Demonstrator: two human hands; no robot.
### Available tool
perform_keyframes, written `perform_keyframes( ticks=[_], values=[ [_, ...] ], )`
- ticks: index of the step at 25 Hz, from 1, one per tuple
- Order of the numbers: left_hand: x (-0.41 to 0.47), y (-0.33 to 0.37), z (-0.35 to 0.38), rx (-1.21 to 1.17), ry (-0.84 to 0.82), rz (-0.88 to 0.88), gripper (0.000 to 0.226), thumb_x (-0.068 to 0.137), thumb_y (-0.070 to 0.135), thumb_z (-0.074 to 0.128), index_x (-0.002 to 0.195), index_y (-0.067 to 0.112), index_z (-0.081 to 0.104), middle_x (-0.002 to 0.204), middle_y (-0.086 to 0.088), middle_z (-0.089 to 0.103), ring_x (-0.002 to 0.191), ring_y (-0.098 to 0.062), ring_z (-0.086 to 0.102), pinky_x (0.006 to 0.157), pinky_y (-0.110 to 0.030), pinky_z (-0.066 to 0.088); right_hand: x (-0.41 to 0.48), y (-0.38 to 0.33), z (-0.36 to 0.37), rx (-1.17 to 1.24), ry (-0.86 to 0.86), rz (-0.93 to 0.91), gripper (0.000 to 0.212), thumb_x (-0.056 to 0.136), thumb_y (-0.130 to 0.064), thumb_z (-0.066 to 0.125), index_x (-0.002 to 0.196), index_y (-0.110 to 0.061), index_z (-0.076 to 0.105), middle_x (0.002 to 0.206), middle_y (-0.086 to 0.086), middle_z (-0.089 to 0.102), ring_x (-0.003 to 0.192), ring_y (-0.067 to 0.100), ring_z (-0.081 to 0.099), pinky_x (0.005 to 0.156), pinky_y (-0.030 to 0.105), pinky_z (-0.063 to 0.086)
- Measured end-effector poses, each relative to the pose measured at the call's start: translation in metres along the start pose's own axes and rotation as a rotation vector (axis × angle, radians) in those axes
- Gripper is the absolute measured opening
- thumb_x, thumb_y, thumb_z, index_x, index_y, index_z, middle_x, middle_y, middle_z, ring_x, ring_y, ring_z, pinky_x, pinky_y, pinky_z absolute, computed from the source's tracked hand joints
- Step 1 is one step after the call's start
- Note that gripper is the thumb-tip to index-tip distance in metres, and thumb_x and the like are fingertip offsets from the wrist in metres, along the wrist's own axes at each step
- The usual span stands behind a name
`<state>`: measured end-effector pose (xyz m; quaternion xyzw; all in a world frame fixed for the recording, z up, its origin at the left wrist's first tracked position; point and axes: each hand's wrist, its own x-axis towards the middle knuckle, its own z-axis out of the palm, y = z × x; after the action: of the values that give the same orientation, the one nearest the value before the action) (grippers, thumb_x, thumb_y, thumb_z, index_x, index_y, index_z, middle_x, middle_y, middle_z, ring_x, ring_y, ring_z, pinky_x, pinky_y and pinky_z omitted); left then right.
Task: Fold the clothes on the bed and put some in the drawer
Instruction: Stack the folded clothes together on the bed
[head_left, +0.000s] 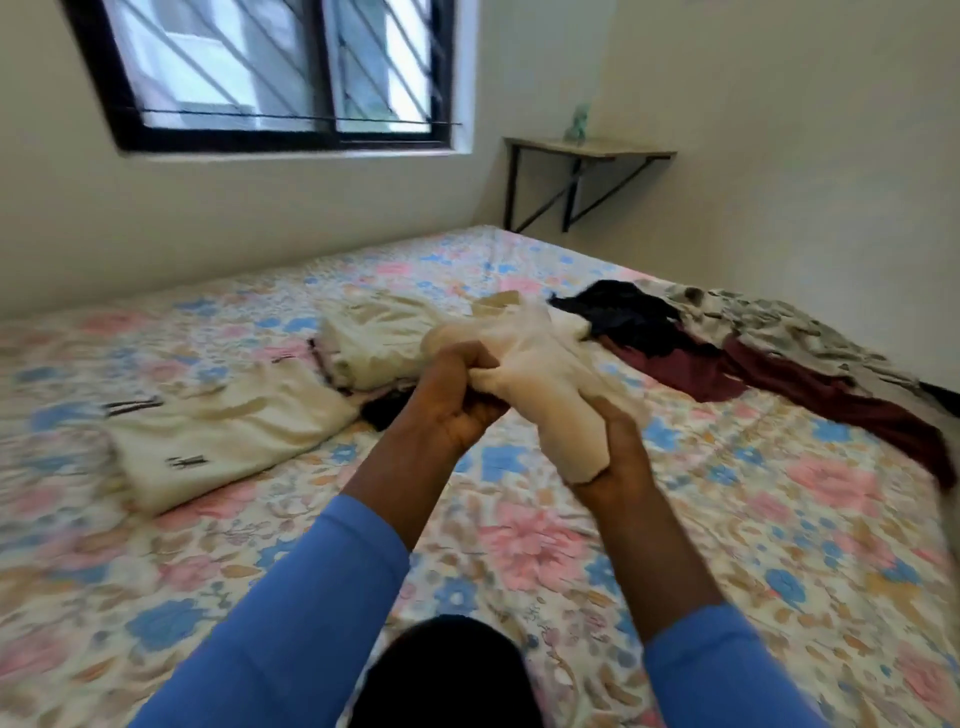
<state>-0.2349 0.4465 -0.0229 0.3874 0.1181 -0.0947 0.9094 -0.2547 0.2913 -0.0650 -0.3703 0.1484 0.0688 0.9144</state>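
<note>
Both hands, left (457, 395) and right (615, 447), grip a cream garment (540, 374) held above the bed (519, 545). Folded pieces (234, 421) lie left of them; an unfolded heap (727, 343) waits to the right. I judge the task about half done, with no drawer in view.

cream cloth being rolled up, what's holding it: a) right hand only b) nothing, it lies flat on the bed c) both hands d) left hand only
c: the left hand and the right hand both grip the cream cloth, which is raised above the bed.
</note>
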Motion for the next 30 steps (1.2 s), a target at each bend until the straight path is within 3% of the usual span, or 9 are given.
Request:
perform_keyframes(
  ticks=[4, 8, 10, 12, 14, 15, 18, 22, 30],
  values=[
    [-0.017, 0.078, -0.103, -0.203, 0.231, 0.222, 0.018, 0.091, -0.002, 0.041, 0.091, -0.003, 0.059, 0.096, -0.019, 0.066, 0.091, -0.035, 0.065, 0.052, -0.04, 0.06, 0.05, 0.053, 0.11, -0.335, -0.113, 0.16, 0.038, 0.101, -0.019, 0.059, 0.131, 0.004, 0.057, 0.1, 0.024, 0.069, 0.072, 0.035, 0.072, 0.048, 0.037, 0.059],
    [-0.02, 0.167, -0.183, -0.264, 0.406, 0.475, 0.016, 0.089, -0.008, 0.042, 0.095, -0.001, 0.054, 0.097, -0.015, 0.058, 0.092, -0.029, 0.064, 0.055, -0.031, 0.059, 0.097, 0.114, 0.234, -0.692, -0.347, 0.187, 0.084, 0.061, -0.021, 0.081, 0.14, -0.009, 0.054, 0.126, 0.028, 0.065, 0.094, 0.043, 0.071, 0.073, 0.055, 0.06],
    [-0.017, 0.196, -0.212, -0.321, 0.431, 0.599, 0.025, 0.088, -0.011, 0.043, 0.107, 0.0, 0.054, 0.098, -0.015, 0.059, 0.093, -0.029, 0.065, 0.059, -0.032, 0.06, 0.125, 0.134, 0.287, -0.662, -0.506, 0.084, 0.071, 0.074, -0.011, 0.077, 0.142, -0.011, 0.054, 0.123, 0.024, 0.068, 0.09, 0.04, 0.073, 0.067, 0.053, 0.062],
    [-0.008, 0.201, -0.24, -0.363, 0.444, 0.598, 0.029, 0.09, -0.013, 0.043, 0.113, -0.002, 0.057, 0.104, -0.017, 0.064, 0.097, -0.03, 0.067, 0.059, -0.034, 0.062, 0.146, 0.159, 0.312, -0.706, -0.553, 0.021, 0.076, 0.077, -0.022, 0.084, 0.145, -0.019, 0.051, 0.133, 0.017, 0.066, 0.102, 0.039, 0.073, 0.075, 0.057, 0.063],
    [0.002, 0.17, -0.268, -0.363, 0.526, 0.409, 0.025, 0.098, -0.009, 0.045, 0.12, -0.005, 0.056, 0.106, -0.02, 0.066, 0.092, -0.032, 0.067, 0.055, -0.035, 0.063, 0.168, 0.194, 0.293, -0.954, -0.396, 0.094, 0.094, 0.068, -0.045, 0.091, 0.148, -0.022, 0.046, 0.132, 0.013, 0.063, 0.095, 0.036, 0.073, 0.059, 0.047, 0.063],
    [0.006, 0.145, -0.278, -0.329, 0.6, 0.284, 0.024, 0.1, -0.006, 0.048, 0.123, -0.008, 0.055, 0.105, -0.023, 0.067, 0.089, -0.033, 0.068, 0.053, -0.036, 0.063, 0.172, 0.215, 0.267, -1.03, -0.324, 0.185, 0.082, 0.075, -0.042, 0.089, 0.142, -0.018, 0.048, 0.12, 0.016, 0.066, 0.081, 0.033, 0.073, 0.05, 0.039, 0.059],
    [0.018, 0.084, -0.302, -0.226, 0.733, 0.168, 0.026, 0.101, -0.006, 0.054, 0.125, -0.014, 0.054, 0.102, -0.03, 0.071, 0.085, -0.035, 0.075, 0.063, -0.045, 0.064, 0.179, 0.263, 0.192, -0.987, -0.151, 0.283, 0.046, 0.089, 0.005, 0.071, 0.13, -0.01, 0.055, 0.093, 0.02, 0.069, 0.057, 0.026, 0.065, 0.043, 0.026, 0.048],
    [0.027, 0.085, -0.312, -0.28, 0.804, 0.233, 0.023, 0.097, -0.011, 0.053, 0.12, -0.013, 0.054, 0.096, -0.028, 0.073, 0.074, -0.03, 0.076, 0.065, -0.049, 0.063, 0.178, 0.267, 0.179, -0.815, 0.048, 0.124, 0.034, 0.087, 0.01, 0.069, 0.108, -0.016, 0.064, 0.089, 0.018, 0.072, 0.055, 0.019, 0.065, 0.041, 0.022, 0.046],
    [-0.007, 0.065, -0.273, -0.217, 0.884, 0.168, 0.022, 0.099, 0.001, 0.053, 0.118, -0.004, 0.062, 0.089, -0.016, 0.069, 0.069, -0.021, 0.066, 0.069, -0.035, 0.06, 0.12, 0.231, 0.148, -0.995, -0.069, 0.195, 0.018, 0.095, -0.01, 0.066, 0.111, -0.009, 0.06, 0.104, 0.011, 0.07, 0.077, 0.02, 0.072, 0.054, 0.027, 0.052]
  ],
)
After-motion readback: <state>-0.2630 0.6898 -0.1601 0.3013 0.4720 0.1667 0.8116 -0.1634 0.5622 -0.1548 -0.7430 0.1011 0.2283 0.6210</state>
